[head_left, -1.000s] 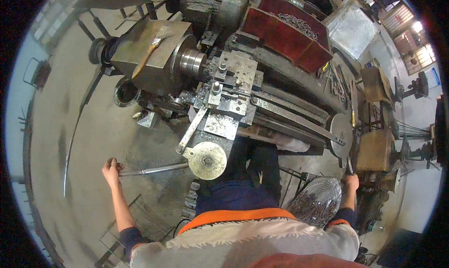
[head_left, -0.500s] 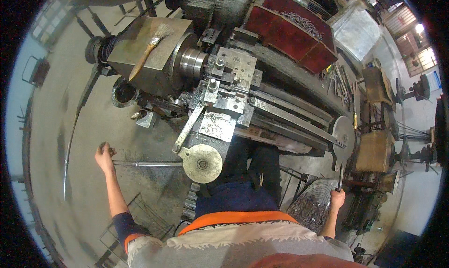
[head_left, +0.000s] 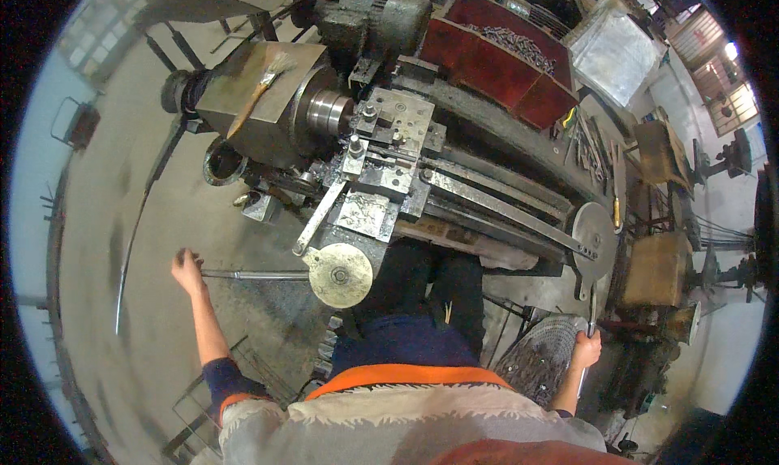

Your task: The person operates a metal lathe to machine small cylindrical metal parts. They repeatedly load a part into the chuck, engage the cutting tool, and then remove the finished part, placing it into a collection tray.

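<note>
My left hand (head_left: 187,270) clasps the long rod (head_left: 260,276) of the yellowish disc (head_left: 341,276), left of and nearer me than the tool block (head_left: 403,124); right of it, also nearer me, my right hand (head_left: 587,349) clenches the handle (head_left: 593,307) on the grey disc (head_left: 595,242).

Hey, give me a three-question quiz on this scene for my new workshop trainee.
1. True or false: the left hand and right hand grip the same bar.
2. What lies on top of the housing: A, wrench; B, brush; C, hammer?
3. Fill in: the open bin of shiny pieces is dark ____.

Key: 1 false, left grips a rod, right a separate handle; 2 B; 3 red.
</note>
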`<state>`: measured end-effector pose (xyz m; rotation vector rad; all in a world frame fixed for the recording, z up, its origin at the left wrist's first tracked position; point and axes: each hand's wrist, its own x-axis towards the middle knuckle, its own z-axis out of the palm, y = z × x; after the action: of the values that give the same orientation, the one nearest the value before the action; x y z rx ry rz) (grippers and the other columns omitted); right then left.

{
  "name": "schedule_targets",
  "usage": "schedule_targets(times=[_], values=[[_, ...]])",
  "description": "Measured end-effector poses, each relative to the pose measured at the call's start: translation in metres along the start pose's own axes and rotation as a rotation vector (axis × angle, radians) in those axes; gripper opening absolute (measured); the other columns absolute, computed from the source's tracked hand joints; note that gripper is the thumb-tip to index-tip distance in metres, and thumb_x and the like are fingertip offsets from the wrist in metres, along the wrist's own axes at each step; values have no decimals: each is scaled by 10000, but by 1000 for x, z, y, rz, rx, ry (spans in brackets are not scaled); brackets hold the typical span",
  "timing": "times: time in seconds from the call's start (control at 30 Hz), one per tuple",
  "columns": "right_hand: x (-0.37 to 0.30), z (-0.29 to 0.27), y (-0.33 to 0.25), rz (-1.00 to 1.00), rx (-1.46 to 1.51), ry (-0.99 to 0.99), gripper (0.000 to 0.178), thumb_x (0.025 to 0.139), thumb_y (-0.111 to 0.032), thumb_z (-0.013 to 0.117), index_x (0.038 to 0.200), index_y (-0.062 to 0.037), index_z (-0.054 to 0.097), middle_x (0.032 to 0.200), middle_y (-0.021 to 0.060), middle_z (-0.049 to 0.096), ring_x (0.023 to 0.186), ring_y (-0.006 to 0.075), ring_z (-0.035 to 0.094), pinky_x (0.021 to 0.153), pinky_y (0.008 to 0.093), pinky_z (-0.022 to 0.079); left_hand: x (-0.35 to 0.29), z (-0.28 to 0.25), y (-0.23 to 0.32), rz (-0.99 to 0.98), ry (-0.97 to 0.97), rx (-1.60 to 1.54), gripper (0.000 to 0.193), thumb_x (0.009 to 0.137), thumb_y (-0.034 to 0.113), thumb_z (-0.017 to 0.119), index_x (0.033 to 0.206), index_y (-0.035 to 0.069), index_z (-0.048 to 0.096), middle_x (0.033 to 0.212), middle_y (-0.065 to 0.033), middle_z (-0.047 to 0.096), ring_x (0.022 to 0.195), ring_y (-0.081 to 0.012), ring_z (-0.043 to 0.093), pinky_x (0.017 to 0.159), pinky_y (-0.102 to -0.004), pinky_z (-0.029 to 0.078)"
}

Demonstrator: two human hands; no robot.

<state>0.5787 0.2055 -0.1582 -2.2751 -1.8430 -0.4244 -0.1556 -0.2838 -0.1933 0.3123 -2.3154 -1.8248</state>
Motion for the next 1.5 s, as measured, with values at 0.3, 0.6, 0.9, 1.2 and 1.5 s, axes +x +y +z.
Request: schedule_targets(times=[0.3, 0.6, 0.9, 1.2, 1.5], values=[[97, 29, 39, -93, -37, -165, 409, 634, -338, 536, 842, 10, 591, 869, 231, 612, 830, 399, 577, 728, 455, 450, 26, 88, 27, 61, -78, 106, 283, 721, 45, 554, 989, -44, 574, 885, -130, 592, 660, -180, 583, 557, -284, 511], [42, 19, 29, 15, -49, -233, 417, 718, -361, 451, 782, 32, 574, 808, 265, 601, 783, 445, 578, 721, 497, 457, 42, 181, 55, 209, -275, 111, 247, 727, 85, 605, 933, -52, 612, 746, -92, 618, 589, -131, 561, 511, -263, 482], [11, -23, -9, 180, -24, -366, 399, 664, -300, 502, 833, 54, 571, 896, 282, 588, 871, 433, 562, 780, 474, 440, 40, 184, 68, 228, -265, 261, 241, 725, 61, 587, 939, -47, 610, 793, -115, 616, 576, -152, 572, 529, -265, 516], [122, 22, 31, -76, -161, -267, 354, 691, -350, 508, 815, -23, 563, 843, 202, 610, 813, 394, 582, 722, 474, 458, 28, 177, 84, 195, -219, 376, 243, 711, 70, 586, 926, -37, 618, 778, -101, 622, 569, -153, 578, 511, -261, 512], [162, 39, 1, 31, -291, -146, 410, 735, -276, 513, 1068, -37, 522, 1075, 162, 550, 1038, 362, 502, 862, 467, 411, 41, 179, 55, 197, -361, 336, 220, 730, 127, 587, 880, -32, 609, 712, -80, 612, 501, -131, 536, 490, -273, 451]])
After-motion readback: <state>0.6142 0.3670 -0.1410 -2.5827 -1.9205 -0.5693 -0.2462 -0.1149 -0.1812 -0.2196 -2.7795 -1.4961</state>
